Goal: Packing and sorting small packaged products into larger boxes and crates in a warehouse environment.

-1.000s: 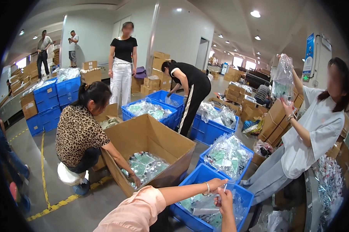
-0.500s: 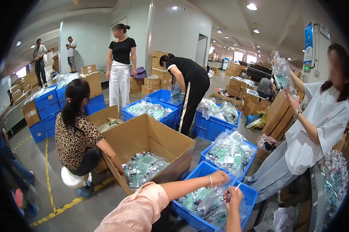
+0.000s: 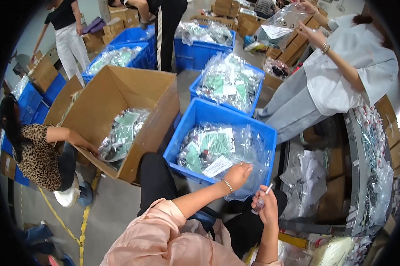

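Note:
My left hand (image 3: pixel 238 175), a bangle at its wrist, is closed on the edge of a clear plastic bag (image 3: pixel 252 142). That bag lies over the near blue crate (image 3: pixel 170 160), which holds several clear bags with green and white contents. Beside it, above my right knee, my right hand (image 3: pixel 269 207) is closed around a small clear tube (image 3: pixel 258 204). A thin white stick (image 3: pixel 268 189) rises from the same grip; whether it is part of the tube, I cannot tell. The fingers of both hands are bent.
A large open cardboard box (image 3: pixel 120 82) stands left of the crate, with a crouching person (image 3: pixel 38 153) reaching into it. Another filled blue crate (image 3: pixel 229 84) sits just beyond mine. To the right, a standing person (image 3: pixel 328 84) holds up a clear bag (image 3: pixel 277 27).
My view has tipped down toward my lap. My hands have drawn back from over the crate to its near edge, the left one with the bag. The standing person's bag is lower and tilted.

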`<state>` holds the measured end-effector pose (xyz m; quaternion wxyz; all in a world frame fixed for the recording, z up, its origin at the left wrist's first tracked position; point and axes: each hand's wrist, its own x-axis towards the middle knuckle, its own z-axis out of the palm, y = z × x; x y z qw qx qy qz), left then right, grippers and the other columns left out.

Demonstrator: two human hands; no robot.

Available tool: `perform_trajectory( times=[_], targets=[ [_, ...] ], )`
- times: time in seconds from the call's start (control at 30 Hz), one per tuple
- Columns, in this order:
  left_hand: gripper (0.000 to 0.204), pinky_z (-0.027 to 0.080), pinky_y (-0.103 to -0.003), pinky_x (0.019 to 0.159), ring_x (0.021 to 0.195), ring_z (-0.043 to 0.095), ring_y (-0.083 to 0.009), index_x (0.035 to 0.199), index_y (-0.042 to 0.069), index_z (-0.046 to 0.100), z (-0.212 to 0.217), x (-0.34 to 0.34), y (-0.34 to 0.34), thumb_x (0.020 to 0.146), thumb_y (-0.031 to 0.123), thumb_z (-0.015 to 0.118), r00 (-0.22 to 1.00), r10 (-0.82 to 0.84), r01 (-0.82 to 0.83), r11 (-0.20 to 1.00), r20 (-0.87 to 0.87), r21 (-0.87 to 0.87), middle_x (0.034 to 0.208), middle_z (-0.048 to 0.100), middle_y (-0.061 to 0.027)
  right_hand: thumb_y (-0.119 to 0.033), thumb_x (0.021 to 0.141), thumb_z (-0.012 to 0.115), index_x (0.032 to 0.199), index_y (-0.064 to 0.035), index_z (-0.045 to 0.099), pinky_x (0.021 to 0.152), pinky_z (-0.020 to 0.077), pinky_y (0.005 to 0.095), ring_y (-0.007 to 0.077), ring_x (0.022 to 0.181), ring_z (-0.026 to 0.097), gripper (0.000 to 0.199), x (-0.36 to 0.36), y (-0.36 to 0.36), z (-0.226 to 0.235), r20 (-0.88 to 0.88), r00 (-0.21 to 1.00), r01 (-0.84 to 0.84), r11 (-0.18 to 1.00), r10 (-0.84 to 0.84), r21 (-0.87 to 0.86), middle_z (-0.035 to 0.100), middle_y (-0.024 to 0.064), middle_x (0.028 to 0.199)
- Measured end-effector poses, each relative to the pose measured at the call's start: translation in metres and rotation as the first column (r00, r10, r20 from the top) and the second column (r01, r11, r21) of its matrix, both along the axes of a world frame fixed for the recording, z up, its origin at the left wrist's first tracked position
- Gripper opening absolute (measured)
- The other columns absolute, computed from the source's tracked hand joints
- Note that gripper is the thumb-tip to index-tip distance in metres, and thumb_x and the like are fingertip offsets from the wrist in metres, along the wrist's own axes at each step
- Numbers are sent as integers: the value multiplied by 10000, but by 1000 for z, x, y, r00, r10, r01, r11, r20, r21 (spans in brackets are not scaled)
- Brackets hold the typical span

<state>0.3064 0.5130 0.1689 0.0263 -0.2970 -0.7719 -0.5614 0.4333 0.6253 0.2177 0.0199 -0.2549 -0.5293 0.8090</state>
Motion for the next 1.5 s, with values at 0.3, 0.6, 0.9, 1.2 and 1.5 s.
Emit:
perform_trajectory(
  times=[0.3, 0.6, 0.9, 1.2, 1.5],
  targets=[
    [247, 459, -366, 719, 872, 538, -305, 1007, 17, 535, -15, 60, 4, 839, 155, 419, 979, -179, 194, 960, 93, -201, 954, 553, -168, -214, 845, 451, 1111, -16, 429, 638, 466, 307, 179, 766, 551, 332, -16, 9, -89, 244, 956, -97, 961, 162, -257, 530, 124, 1021],
    [222, 448, -358, 741, 851, 548, -317, 999, -23, 541, 13, 92, 31, 823, 78, 451, 928, -371, 350, 895, 27, 277, 927, 563, -168, -190, 840, 510, 1166, -19, 386, 554, 457, 253, 186, 712, 540, 389, -45, 36, -85, 71, 984, -141, 960, 163, -241, 507, 128, 1056],
    [210, 453, -353, 766, 870, 546, -317, 999, -23, 526, 8, 135, 42, 828, 74, 454, 765, -619, 535, 765, 180, 359, 954, 555, -168, -215, 862, 478, 1083, -8, 436, 418, 428, 237, 150, 586, 557, 306, -17, 59, -95, 439, 877, -360, 872, 194, 333, 536, 87, 813],
    [213, 453, -361, 761, 858, 546, -322, 1000, -25, 529, 11, 134, 36, 826, 70, 450, 780, -604, 523, 773, 165, 359, 941, 563, -166, -181, 827, 532, 1171, -67, 391, 343, 390, 192, 75, 434, 479, 389, -20, 62, -127, 348, 934, -281, 756, 74, 592, 550, 42, 752],
    [203, 456, -363, 722, 831, 550, -325, 986, -14, 540, 17, 115, 28, 830, 89, 461, 821, -559, 480, 787, 118, 387, 917, 561, -166, -139, 791, 560, 1002, -22, 517, 438, 445, 265, 138, 543, 543, 245, -26, 76, -122, 348, 918, -281, 931, 191, 232, 540, 33, 671]
  ],
)
